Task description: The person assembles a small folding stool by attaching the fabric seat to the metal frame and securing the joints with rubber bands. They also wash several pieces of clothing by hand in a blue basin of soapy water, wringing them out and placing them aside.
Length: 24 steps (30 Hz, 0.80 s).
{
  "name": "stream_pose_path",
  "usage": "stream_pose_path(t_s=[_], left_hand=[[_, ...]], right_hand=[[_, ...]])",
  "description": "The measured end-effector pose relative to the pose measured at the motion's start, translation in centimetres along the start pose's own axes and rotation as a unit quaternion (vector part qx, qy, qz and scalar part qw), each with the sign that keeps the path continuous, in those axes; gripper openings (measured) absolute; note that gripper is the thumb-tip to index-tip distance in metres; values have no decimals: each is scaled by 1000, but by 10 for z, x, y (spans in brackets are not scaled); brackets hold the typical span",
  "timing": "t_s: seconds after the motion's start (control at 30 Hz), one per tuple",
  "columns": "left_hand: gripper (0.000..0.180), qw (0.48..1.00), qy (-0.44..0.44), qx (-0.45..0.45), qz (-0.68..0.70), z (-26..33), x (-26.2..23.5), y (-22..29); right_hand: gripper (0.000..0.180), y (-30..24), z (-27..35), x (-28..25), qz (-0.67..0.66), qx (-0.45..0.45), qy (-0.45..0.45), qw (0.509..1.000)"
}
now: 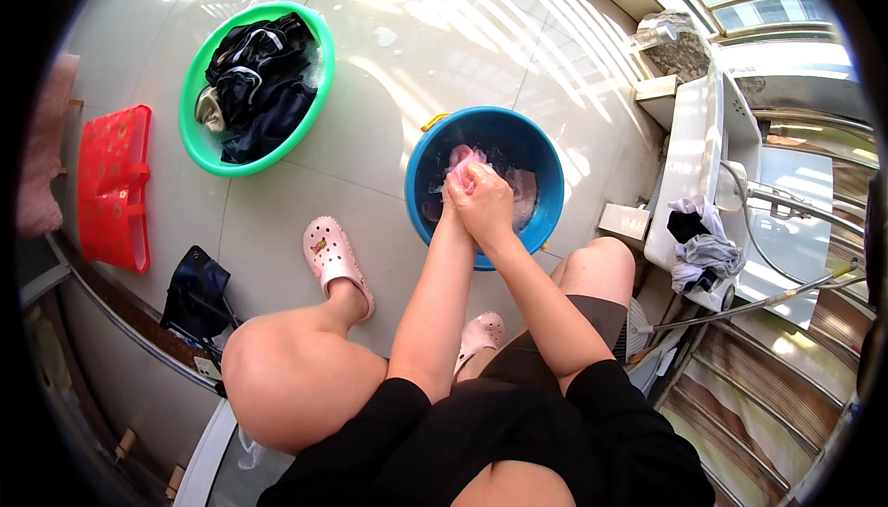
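Over a round blue bucket (553, 160) on the floor, both my hands are brought together on a wet pink cloth (465, 155). My right hand (487, 194) is closed around it, its knuckles facing up. My left hand (453, 191) presses in from the left, partly covered by the right one, with its fingers wrapped on the same cloth. Dark water fills the bottom of the bucket, and a pale pinkish piece of fabric (524, 197) lies in it by the right wall. What else is under the water I cannot make out.
A green basin (190, 128) of dark clothes (254, 91) stands at the far left. Beside it is a red bag (113, 188). At the right, a white sink (689, 151) has grey and black laundry (703, 246) on its edge. My pink clogs (335, 253) flank the bucket.
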<state>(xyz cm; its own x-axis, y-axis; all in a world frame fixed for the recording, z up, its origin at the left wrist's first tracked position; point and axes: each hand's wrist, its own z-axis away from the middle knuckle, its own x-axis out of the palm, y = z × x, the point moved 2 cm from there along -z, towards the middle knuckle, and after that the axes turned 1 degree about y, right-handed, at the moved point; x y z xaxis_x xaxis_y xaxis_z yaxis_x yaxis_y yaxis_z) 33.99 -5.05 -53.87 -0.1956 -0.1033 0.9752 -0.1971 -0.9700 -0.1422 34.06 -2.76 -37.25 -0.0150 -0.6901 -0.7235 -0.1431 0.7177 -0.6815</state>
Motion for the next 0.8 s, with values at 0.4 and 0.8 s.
stream_pose_path(t_s=[0.4,0.8], left_hand=[[30,910,377,102,-141,3,33,7],[37,955,264,49,-126,3,71,15]], right_hand=[[27,113,-36,32,85,11,-133,987],[30,8,15,-16,-54,92,-113,988]])
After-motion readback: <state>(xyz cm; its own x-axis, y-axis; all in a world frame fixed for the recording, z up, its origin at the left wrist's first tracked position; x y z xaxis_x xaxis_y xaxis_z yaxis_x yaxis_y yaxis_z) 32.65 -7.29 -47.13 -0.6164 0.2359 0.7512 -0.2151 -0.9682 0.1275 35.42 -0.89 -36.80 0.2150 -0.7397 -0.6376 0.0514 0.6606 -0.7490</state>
